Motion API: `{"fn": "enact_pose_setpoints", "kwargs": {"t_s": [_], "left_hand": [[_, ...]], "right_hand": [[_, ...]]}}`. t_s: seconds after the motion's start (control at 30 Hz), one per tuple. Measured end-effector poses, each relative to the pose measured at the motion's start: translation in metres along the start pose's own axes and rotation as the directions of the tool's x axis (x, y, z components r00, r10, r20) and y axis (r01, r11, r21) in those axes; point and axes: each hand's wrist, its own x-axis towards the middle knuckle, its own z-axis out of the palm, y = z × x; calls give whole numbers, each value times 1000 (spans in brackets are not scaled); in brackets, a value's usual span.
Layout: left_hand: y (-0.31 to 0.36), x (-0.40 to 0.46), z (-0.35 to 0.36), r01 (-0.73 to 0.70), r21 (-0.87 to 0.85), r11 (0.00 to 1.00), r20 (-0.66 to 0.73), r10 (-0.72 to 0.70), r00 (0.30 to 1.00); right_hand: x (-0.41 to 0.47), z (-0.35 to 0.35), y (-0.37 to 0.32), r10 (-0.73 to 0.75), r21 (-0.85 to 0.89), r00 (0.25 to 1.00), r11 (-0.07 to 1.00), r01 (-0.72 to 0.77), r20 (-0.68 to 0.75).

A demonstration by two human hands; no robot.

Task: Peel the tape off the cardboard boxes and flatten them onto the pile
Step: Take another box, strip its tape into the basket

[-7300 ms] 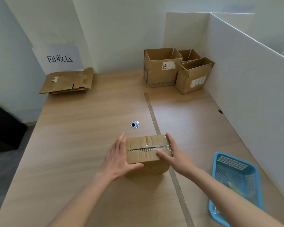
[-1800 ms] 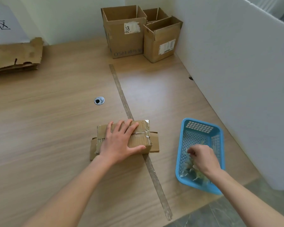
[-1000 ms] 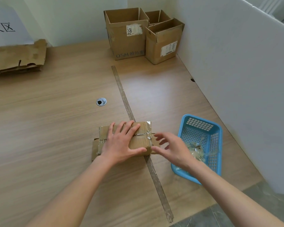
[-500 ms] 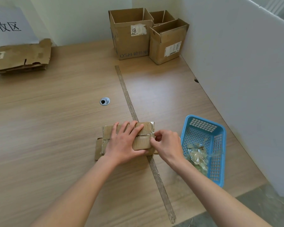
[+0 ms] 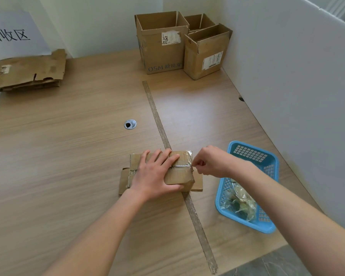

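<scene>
1. From my remote seat: the small cardboard box [image 5: 177,172] sits near the front middle of the wood-grain table [image 5: 68,156], right on the worn strip of tape [image 5: 159,124] that runs down the tabletop.
2. It's squat, brown and pretty beat up, with matte, creased board. Shiny clear tape [image 5: 180,166] runs along the top seam and wrinkles at the right corner. Flaps stick out flat at the bottom on both sides.
3. Left hand [image 5: 155,176] lies flat on top of the box, fingers straight and spread, pressing it down, thumb along the near edge.
4. Right hand [image 5: 209,162] is at the box's right end, fingertips pinched at the tape end there.
5. Blue plastic basket [image 5: 267,162] with a lattice wall sits just right of the box, with crumpled clear tape scraps [image 5: 239,204] inside.
6. Three open cardboard boxes [image 5: 161,42] stand at the far corner against a smooth white partition [image 5: 297,96].
7. The pile of flattened cardboard [image 5: 28,70] is far left, under a paper sign [image 5: 10,34].
</scene>
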Motion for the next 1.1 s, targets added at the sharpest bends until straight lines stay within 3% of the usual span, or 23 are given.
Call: {"fn": "enact_pose_setpoints", "kwargs": {"t_s": [0.13,0.23,0.43,0.6,0.9,1.1], "left_hand": [[-4,1,-1,-36,-4,999,2,36,999],[-5,0,-3,-69,2,998,19,68,997],[-1,-1,-3,-64,2,998,22,64,998],[-1,0,-3,-50,13,999,41,50,998],[0,1,-3,-54,36,998,36,53,998],[0,1,-2,-60,41,997,43,58,997]], "right_hand": [[5,-1,12,-57,-5,998,998,57,12],[2,0,32,28,91,980,996,-10,-199],[-8,16,46,232,322,861,943,-84,-453],[12,14,25,354,406,689,909,-95,-633],[21,37,18,171,311,907,949,-47,-385],[20,27,26,87,374,950,927,33,-300]]}}
